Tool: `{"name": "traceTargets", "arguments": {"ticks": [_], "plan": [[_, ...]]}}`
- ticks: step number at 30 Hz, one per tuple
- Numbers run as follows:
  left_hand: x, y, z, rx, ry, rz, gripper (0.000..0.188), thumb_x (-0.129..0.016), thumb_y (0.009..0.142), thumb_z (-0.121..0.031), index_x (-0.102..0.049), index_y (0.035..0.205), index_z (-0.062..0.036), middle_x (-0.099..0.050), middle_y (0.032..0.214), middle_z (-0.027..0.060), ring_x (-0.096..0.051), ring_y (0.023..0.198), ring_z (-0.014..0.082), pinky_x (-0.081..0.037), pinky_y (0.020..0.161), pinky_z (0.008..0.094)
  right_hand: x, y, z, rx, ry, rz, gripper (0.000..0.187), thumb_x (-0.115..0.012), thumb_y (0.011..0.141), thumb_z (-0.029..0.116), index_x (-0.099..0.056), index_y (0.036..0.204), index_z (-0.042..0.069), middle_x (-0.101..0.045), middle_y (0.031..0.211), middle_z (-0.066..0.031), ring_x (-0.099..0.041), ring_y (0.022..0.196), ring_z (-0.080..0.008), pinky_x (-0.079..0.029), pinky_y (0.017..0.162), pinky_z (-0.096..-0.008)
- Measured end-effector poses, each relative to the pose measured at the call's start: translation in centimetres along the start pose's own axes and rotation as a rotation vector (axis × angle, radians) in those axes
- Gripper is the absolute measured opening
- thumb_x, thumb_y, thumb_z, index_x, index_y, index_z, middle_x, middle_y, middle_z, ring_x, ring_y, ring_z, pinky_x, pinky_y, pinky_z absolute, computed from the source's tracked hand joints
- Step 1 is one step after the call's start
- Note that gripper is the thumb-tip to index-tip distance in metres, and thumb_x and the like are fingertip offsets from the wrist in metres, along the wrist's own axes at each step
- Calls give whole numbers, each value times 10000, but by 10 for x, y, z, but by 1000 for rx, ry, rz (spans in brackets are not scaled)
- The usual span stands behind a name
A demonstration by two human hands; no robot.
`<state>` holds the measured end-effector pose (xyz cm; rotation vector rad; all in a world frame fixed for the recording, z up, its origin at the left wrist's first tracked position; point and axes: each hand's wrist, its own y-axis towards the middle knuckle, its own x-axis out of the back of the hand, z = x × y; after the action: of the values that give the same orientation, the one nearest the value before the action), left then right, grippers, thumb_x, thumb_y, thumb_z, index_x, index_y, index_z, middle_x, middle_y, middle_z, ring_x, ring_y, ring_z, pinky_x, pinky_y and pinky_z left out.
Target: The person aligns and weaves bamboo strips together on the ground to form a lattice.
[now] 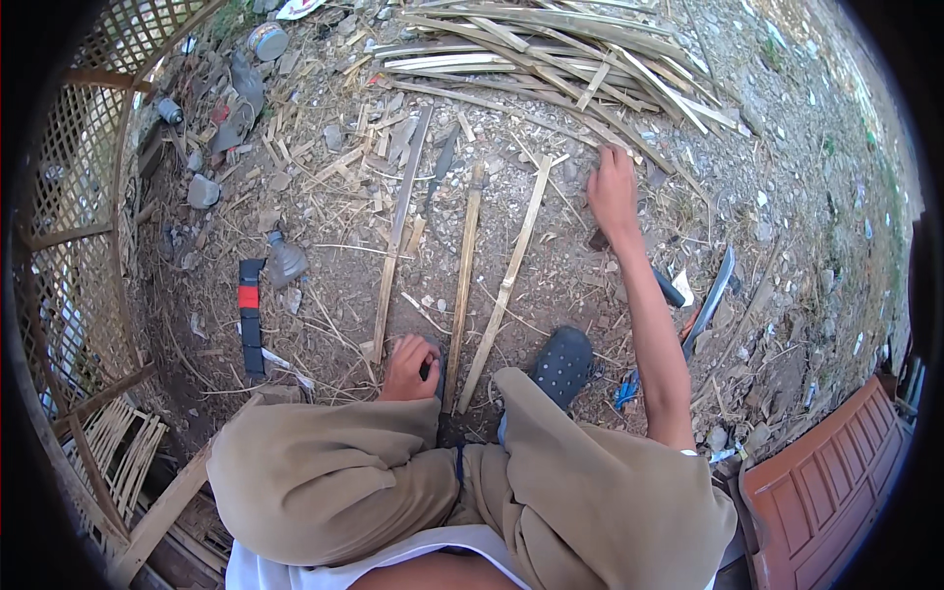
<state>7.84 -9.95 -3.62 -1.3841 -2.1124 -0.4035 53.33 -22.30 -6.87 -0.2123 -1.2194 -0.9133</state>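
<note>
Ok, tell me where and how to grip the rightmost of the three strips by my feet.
Probably pinch the rightmost strip around mid-length, coming from the right with the right hand, grasping across its narrow width. It lies long and slim; the middle strip runs along its left, and its near end sits between the shoes.

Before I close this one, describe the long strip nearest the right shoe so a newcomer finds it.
Start at the pile up top, then drop to three long strips below it. Yours is the rightmost strip, left of the right shoe, slanting more than the other two.
</note>
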Motion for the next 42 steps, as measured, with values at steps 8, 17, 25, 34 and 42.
{"name": "traceTargets", "arguments": {"ticks": [8,17,25,34,42], "plan": [[-13,3,27,15,25,-102,157,-698,763,23,-600,867,-42,-498,784,97,-512,733,294,-382,699,426,-2,35,-24,-41,-140,164,271,-654,908,19,-651,1172,-37,-633,1206,-247,-650,1108,-430,-546,939,-542],[-5,5,23,2,139,-158,173,-699,757,-7,-607,897,-50,-483,832,99,-497,811,314,-367,752,438,25,141,-33,184,-142,-69,203,-640,883,-2,-694,1078,-10,-678,1114,-223,-674,1058,-423,-555,896,-516],[-13,8,29,32,117,-142,182,-711,756,-7,-619,909,-46,-504,848,103,-511,823,314,-377,758,436,19,244,-108,0,-613,277,390,-633,948,45,-589,1334,76,-651,1372,-121,-625,1323,-326,-447,1072,-682],[-13,7,34,45,112,-137,180,-718,773,-7,-631,925,-44,-521,855,100,-520,817,304,-377,756,431,30,229,-108,274,-700,188,371,-701,941,135,-566,1282,78,-628,1189,-127,-642,1182,-347,-502,987,-618],[-10,6,34,51,109,-146,130,-708,805,-2,-636,900,-54,-546,849,82,-531,829,295,-381,763,426,81,188,-59,70,-272,450,433,-528,1104,445,-595,1139,18,-712,1028,-274,-670,1057,-477,-522,885,-585]]}}
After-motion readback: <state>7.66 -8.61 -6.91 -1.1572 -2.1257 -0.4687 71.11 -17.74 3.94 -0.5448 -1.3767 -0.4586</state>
